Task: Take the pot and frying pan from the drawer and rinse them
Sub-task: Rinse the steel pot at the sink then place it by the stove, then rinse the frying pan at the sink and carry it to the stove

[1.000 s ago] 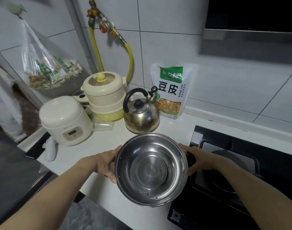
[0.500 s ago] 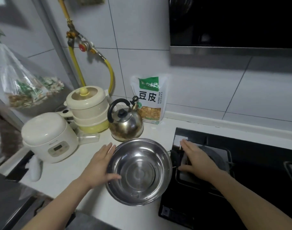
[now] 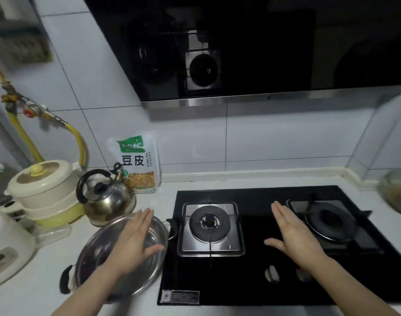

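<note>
We stand at a white counter (image 3: 46, 299) with a black hob (image 3: 252, 277) set into it, and we place everything by that hob. Nearest us, just beside its left edge, the pot (image 3: 99, 254) sits upright, mouth up, its two black handles lying on a line from near left to far right. Our left hand (image 3: 135, 240) hovers flat above the bowl, fingers straight, gripping nothing. Our right hand (image 3: 295, 236) hangs over the hob's middle, equally flat and empty. Behind the pot stands a kettle (image 3: 108, 199). We judge the pot is out of the drawer; the frying pan is not in view, and no sink shows, so fetching it and rinsing remain.
</note>
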Action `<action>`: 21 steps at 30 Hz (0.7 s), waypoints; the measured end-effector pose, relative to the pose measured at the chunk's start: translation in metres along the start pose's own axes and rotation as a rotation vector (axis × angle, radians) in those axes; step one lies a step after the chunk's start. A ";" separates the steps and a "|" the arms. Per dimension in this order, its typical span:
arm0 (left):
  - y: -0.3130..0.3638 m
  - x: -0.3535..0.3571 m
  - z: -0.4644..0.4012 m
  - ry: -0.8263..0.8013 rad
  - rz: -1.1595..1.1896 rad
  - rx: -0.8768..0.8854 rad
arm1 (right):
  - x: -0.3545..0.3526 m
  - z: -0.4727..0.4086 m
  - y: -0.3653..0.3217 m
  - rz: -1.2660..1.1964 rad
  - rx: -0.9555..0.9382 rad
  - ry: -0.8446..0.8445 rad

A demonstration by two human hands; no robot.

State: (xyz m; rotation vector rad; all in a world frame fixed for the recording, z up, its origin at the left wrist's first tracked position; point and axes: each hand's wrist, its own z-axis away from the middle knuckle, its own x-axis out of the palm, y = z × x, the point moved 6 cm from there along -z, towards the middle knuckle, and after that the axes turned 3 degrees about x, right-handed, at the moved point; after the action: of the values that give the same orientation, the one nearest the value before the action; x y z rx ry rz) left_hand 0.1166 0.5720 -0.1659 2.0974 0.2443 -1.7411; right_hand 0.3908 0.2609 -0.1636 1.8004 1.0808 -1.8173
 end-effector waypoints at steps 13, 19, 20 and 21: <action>0.343 0.017 -0.072 0.012 0.049 0.464 | -0.160 0.230 0.282 0.149 0.445 0.138; 0.530 0.051 -0.092 -0.049 0.103 0.742 | -0.208 0.392 0.407 0.202 0.707 0.163; 0.563 0.057 -0.093 -0.065 0.116 0.791 | -0.213 0.419 0.423 0.203 0.746 0.177; 0.596 0.063 -0.094 -0.078 0.125 0.841 | -0.218 0.446 0.436 0.201 0.780 0.183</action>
State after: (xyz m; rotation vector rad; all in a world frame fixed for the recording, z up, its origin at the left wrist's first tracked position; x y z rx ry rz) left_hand 0.4420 0.0649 -0.0989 2.4782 -0.7549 -2.0536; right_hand 0.4280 -0.3973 -0.1157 2.4202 0.1953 -2.1381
